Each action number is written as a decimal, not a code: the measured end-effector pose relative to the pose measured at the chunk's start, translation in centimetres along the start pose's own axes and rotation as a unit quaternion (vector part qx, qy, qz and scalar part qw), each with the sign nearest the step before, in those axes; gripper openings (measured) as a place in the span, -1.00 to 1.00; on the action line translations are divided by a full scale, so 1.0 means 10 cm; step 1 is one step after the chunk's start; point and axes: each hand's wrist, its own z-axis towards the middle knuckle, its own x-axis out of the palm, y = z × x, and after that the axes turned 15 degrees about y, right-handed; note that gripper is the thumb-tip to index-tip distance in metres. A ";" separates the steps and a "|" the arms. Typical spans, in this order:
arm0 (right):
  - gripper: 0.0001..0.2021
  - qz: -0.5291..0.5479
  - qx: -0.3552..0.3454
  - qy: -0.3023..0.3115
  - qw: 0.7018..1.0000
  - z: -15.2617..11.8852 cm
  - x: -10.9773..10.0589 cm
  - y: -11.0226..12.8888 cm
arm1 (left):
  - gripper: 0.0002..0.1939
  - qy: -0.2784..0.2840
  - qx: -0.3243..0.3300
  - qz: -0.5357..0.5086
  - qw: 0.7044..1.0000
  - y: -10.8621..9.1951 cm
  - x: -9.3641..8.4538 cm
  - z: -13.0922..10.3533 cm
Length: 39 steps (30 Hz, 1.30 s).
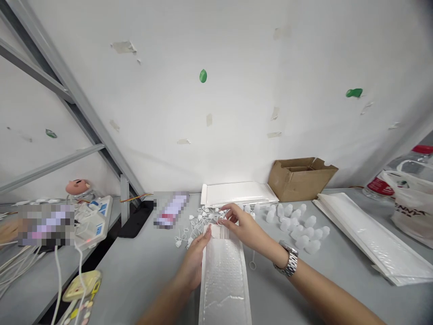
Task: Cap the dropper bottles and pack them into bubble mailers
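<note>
A white bubble mailer point(225, 280) lies lengthwise in front of me, its end near the pile of cords. My left hand point(194, 264) grips its left edge, thumb on top close to that end. My right hand point(241, 225), with a metal watch on the wrist, is bent over the same end with thumb and fingers drawn together. What lies between those fingertips is too small to make out. Several white looped cords with small ends point(194, 225) lie tangled just beyond. A white ring on a cord point(252, 265) rests right of the mailer.
Several translucent white bulb-shaped pieces point(297, 228) lie to the right. Flat mailers point(237, 193) rest against the wall beside an open cardboard box point(301, 180). More mailers point(379, 239) and a plastic bag point(412, 207) are far right. A power strip point(99, 221) with cables stands left.
</note>
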 end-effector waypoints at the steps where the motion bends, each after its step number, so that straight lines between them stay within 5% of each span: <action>1: -0.85 0.003 -0.006 0.009 1.000 -0.01 0.00 0.01 | -0.58 0.001 0.004 0.000 1.000 0.00 0.00 0.00; 9: -0.95 0.023 0.004 0.034 0.999 -0.01 0.14 -0.02 | -0.55 -0.012 0.028 -0.003 1.000 -0.02 -0.02 0.02; 17: -0.85 0.015 -0.013 0.082 0.996 -0.05 0.12 0.05 | -0.51 0.024 0.037 -0.019 0.999 -0.09 0.01 -0.01; 25: -0.87 0.049 -0.013 0.023 0.998 0.01 0.19 0.01 | -0.51 0.017 0.008 -0.012 1.000 -0.06 0.00 -0.01; 33: -0.80 -0.078 -0.078 0.164 0.980 -0.12 0.11 0.13 | -0.50 0.032 0.018 -0.017 0.999 -0.06 0.03 -0.01; 35: -0.84 -0.080 -0.086 0.143 0.983 -0.10 0.03 0.12 | -0.52 0.016 0.015 -0.010 1.000 -0.05 0.01 0.00; 39: -0.83 -0.176 -0.020 -0.025 0.984 -0.03 -0.21 0.00 | -0.53 -0.012 0.001 -0.013 1.000 -0.05 -0.04 0.03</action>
